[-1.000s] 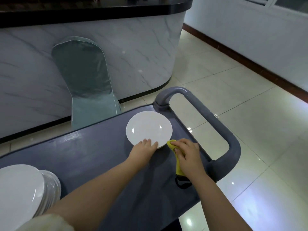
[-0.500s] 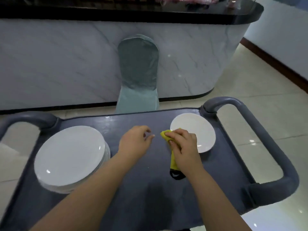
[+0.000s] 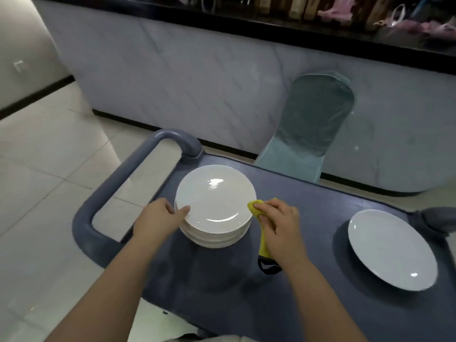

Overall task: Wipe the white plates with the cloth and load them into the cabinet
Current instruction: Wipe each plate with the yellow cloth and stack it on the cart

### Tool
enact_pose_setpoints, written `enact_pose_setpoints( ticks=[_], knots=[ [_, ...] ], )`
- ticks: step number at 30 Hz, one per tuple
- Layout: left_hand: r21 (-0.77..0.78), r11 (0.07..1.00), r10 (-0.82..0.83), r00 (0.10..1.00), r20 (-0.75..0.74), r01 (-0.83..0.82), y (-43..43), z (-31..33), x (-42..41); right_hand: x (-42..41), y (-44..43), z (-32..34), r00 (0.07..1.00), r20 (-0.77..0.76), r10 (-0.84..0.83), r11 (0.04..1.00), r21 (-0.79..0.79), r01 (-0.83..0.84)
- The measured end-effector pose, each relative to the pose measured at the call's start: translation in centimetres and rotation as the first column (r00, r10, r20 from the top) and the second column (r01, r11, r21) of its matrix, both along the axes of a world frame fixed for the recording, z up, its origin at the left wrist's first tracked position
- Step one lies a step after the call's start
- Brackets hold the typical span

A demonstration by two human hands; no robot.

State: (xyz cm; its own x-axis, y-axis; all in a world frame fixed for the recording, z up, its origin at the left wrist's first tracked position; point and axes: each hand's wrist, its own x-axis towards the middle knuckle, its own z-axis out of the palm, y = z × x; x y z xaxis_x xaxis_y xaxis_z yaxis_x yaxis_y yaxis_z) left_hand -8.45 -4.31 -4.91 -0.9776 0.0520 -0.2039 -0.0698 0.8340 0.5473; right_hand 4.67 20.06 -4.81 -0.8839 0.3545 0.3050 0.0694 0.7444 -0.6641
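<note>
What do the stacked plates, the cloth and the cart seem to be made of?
Plates: glossy white, sharp highlights; glazed ceramic, possibly melamine. Cloth: soft yellow fabric, maybe microfibre; it bunches and droops in the right hand. Cart: matte grey-blue plastic, judging by the rounded moulded handle.

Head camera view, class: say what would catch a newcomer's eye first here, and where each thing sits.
The stack of white plates gleams at the left end of the grey cart, with the left hand holding its top rim. Just right of it, the right hand grips a yellow cloth at the stack's edge. A single white plate lies alone at the cart's right end.
</note>
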Motion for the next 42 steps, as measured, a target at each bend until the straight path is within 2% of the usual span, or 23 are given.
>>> enact_pose_setpoints(
  ticks=[4, 9, 14, 18, 20, 22, 24, 26, 30, 34, 36, 39, 42],
  knots=[
    [-0.094, 0.994, -0.049, 0.999, 0.024, 0.051, 1.3, -0.4, 0.4, -0.4, -0.2, -0.5, 1.0, 0.021, 0.021, 1.0, 0.012, -0.021],
    [-0.073, 0.997, -0.012, 0.996, 0.083, 0.018, 1.3, -0.4, -0.7, -0.7, -0.2, -0.8, 0.999, 0.041, 0.034, 0.999, -0.007, -0.033],
    [-0.145, 0.988, -0.026, 0.985, 0.172, 0.051, 1.5, 0.1, -2.0, -0.7, -0.1, -0.9, 0.999, 0.021, 0.034, 0.999, -0.007, -0.033],
    [-0.143, 0.989, -0.006, 0.968, 0.25, 0.043, 1.4, 0.8, -2.9, -0.6, 0.5, -0.8, 1.0, 0.012, 0.006, 1.0, 0.0, -0.006],
    [-0.053, 0.999, 0.02, 0.969, 0.245, -0.007, 1.2, 0.6, -3.1, -0.6, 0.5, -0.7, 1.0, 0.004, 0.003, 1.0, 0.006, -0.003],
    [0.127, 0.986, 0.074, 0.963, 0.259, -0.11, 0.8, 0.0, -3.1, -0.7, 0.5, -0.7, 1.0, -0.003, 0.007, 1.0, 0.017, -0.007],
    [0.309, 0.931, 0.096, 0.948, 0.303, -0.194, 0.2, -0.5, -2.8, -0.8, 0.4, -0.7, 1.0, 0.001, 0.009, 1.0, 0.019, -0.009],
    [0.423, 0.878, 0.073, 0.936, 0.344, -0.224, -0.3, -0.9, -2.7, -0.8, 0.5, -0.7, 1.0, 0.006, 0.007, 1.0, 0.017, -0.008],
    [0.534, 0.805, 0.053, 0.928, 0.37, -0.258, -1.1, -0.9, -3.0, -1.0, 0.7, -0.5, 0.999, 0.03, 0.01, 1.0, 0.006, -0.01],
    [0.639, 0.68, 0.182, 0.927, 0.327, -0.359, -2.3, -1.0, -3.2, -1.1, 0.8, -0.2, 0.999, 0.044, -0.002, 1.0, 0.0, 0.002],
    [0.658, 0.631, 0.204, 0.907, 0.37, -0.41, -2.4, -1.0, -2.8, -1.0, 0.7, -0.2, 0.999, 0.047, 0.002, 1.0, 0.0, -0.002],
    [0.685, 0.545, 0.107, 0.85, 0.515, -0.484, -2.2, -1.2, -1.3, -1.0, 0.3, -0.2, 0.998, 0.067, 0.014, 1.0, -0.022, -0.012],
    [0.741, 0.477, 0.072, 0.861, 0.503, -0.472, -2.0, -0.8, -0.4, -1.1, 0.0, -0.2, 0.997, 0.072, 0.026, 1.0, -0.014, -0.025]
  ],
)
